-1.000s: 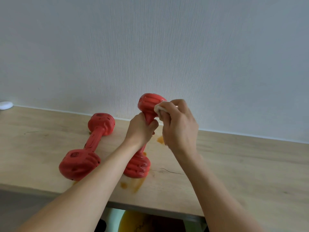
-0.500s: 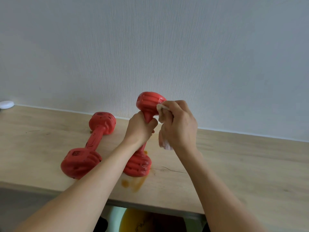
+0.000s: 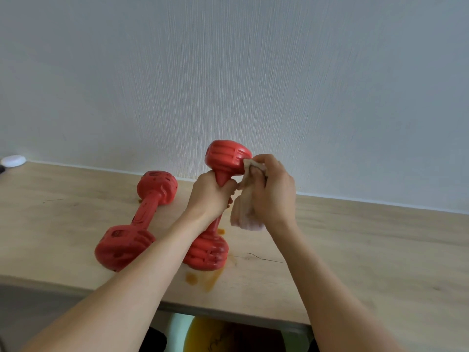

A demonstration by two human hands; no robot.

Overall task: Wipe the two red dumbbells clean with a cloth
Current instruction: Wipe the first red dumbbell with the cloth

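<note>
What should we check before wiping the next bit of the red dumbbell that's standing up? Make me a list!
1. Left hand grips the handle of the standing red plastic dumbbell: ok.
2. Its bottom end rests on the pale wooden table: ok.
3. Right hand holds the pale folded cloth against the top end: ok.
4. Cloth clean enough: cannot tell.
5. Table clean: not ok, orange stains by the base.
6. Second red dumbbell, lying flat, wiped already: cannot tell.
</note>
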